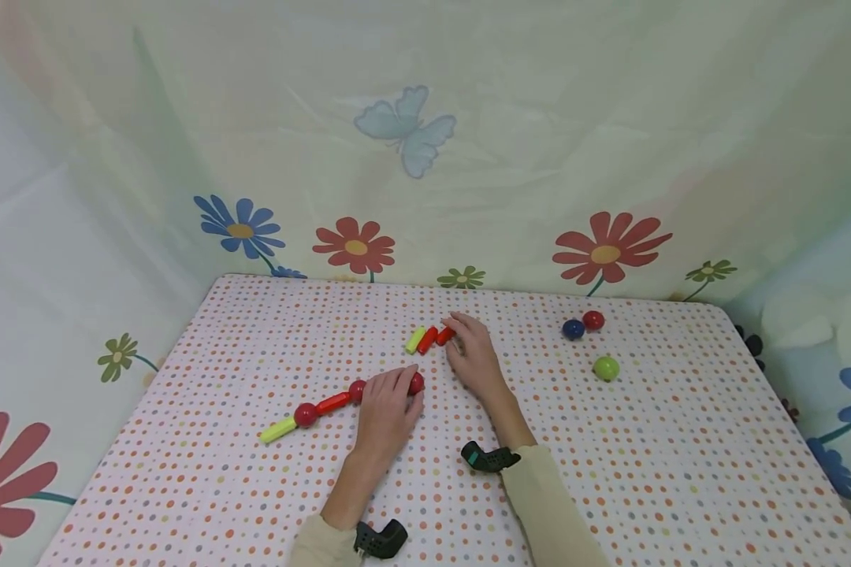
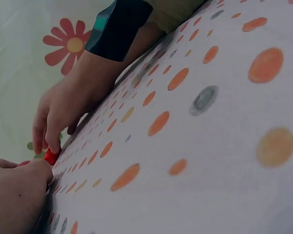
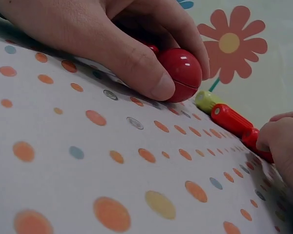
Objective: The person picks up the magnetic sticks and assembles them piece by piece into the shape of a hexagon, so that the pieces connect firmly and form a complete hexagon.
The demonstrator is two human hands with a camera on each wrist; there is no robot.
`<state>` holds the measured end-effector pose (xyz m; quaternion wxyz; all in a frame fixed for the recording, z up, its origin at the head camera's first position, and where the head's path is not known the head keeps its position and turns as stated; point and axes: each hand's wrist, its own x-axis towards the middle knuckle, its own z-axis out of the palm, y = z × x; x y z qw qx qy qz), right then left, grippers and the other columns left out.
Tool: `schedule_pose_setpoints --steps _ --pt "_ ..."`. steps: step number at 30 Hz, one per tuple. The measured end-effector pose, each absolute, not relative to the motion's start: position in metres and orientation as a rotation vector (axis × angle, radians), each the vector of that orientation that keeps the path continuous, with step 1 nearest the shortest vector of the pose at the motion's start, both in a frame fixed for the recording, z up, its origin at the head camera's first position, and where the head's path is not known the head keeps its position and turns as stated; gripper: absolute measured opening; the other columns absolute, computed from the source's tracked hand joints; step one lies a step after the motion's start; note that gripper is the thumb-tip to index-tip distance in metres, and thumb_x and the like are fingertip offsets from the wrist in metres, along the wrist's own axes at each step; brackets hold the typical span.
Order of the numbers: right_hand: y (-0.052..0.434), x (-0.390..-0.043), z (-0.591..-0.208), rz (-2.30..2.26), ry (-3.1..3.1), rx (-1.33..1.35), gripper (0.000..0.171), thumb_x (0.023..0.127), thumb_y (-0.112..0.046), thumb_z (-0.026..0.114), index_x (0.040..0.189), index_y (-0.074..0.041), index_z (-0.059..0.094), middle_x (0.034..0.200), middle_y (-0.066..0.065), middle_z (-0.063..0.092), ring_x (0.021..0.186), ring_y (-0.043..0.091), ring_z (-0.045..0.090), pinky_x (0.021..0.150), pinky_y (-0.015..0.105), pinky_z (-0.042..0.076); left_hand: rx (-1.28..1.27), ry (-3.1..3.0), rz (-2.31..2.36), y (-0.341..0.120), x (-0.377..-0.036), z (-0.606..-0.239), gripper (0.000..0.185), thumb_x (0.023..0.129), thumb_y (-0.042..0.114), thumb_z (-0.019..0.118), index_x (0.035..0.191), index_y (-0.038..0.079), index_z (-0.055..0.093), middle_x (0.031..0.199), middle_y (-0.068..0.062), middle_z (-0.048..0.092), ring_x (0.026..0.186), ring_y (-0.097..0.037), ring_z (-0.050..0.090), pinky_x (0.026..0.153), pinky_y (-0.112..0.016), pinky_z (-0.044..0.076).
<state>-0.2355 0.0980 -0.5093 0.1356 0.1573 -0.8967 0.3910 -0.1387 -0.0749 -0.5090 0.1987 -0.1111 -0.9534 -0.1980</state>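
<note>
My left hand (image 1: 385, 413) lies over the right end of a chain of red balls and coloured rods, hiding part of it. Thumb and fingers grip the red end ball (image 3: 182, 73), seen closely in the right wrist view. Left of the hand, the chain shows a red ball (image 1: 358, 390), a red rod (image 1: 334, 403), a larger red ball (image 1: 306, 415) and a yellow-green rod (image 1: 278, 430). My right hand (image 1: 477, 358) pinches a short red rod (image 1: 445, 336) at the table. Beside it lie another red rod (image 1: 428, 340) and a yellow-green rod (image 1: 414, 339).
Towards the back right of the dotted table (image 1: 681, 441) sit a dark blue ball (image 1: 573, 329), a red ball (image 1: 593, 320) and a green ball (image 1: 606, 368). A flowered cloth (image 1: 496, 213) hangs behind the table's back edge.
</note>
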Motion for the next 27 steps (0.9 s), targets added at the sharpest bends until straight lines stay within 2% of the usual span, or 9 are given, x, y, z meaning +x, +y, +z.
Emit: schedule_pose_setpoints --steps 4,8,13,17,22,27 --pt "0.095 -0.236 -0.509 1.074 -2.659 0.47 0.028 0.09 -0.006 0.059 0.117 -0.007 0.066 0.139 0.012 0.054 0.135 0.033 0.043 0.114 0.051 0.034 -0.31 -2.672 -0.548 -0.077 -0.138 -0.508 0.044 0.09 0.026 0.068 0.131 0.016 0.058 0.121 -0.002 0.066 0.114 -0.019 0.058 0.101 -0.039 0.046" --pt "0.096 -0.233 -0.508 1.058 -2.681 0.459 0.021 0.09 -0.007 0.06 0.111 -0.006 0.064 0.136 0.013 0.056 0.132 0.034 0.045 0.111 0.051 0.037 -0.306 -2.698 -0.552 -0.077 -0.138 -0.507 0.045 0.091 0.028 0.066 0.133 0.016 0.056 0.122 -0.002 0.065 0.116 -0.019 0.057 0.103 -0.039 0.045" --pt "0.099 -0.224 -0.508 1.161 -2.672 0.414 0.025 0.093 -0.013 0.061 0.117 -0.005 0.061 0.122 0.014 0.062 0.115 0.03 0.054 0.097 0.045 0.046 -0.298 -2.747 -0.547 -0.075 -0.138 -0.506 0.047 0.092 0.033 0.064 0.135 0.018 0.053 0.125 -0.001 0.063 0.118 -0.018 0.056 0.105 -0.038 0.044" --pt "0.099 -0.205 -0.505 1.366 -2.586 0.403 0.026 0.091 -0.014 0.064 0.116 -0.007 0.062 0.115 0.012 0.064 0.099 0.023 0.059 0.083 0.035 0.05 -0.296 -2.742 -0.542 -0.074 -0.138 -0.507 0.047 0.092 0.032 0.066 0.135 0.018 0.053 0.125 -0.001 0.063 0.118 -0.018 0.056 0.104 -0.038 0.045" --pt "0.098 -0.181 -0.506 1.439 -2.547 0.484 0.022 0.088 -0.009 0.067 0.109 -0.011 0.064 0.105 0.006 0.065 0.081 0.012 0.054 0.068 0.021 0.047 -0.304 -2.756 -0.539 -0.075 -0.139 -0.507 0.049 0.092 0.032 0.066 0.137 0.018 0.052 0.127 -0.001 0.063 0.119 -0.018 0.056 0.104 -0.038 0.045" --pt "0.095 -0.173 -0.507 1.44 -2.534 0.561 0.021 0.086 -0.005 0.067 0.107 -0.01 0.064 0.1 0.005 0.064 0.075 0.007 0.051 0.064 0.019 0.047 -0.312 -2.759 -0.516 -0.076 -0.139 -0.507 0.048 0.094 0.034 0.062 0.137 0.017 0.051 0.127 -0.001 0.063 0.119 -0.019 0.056 0.105 -0.038 0.044"
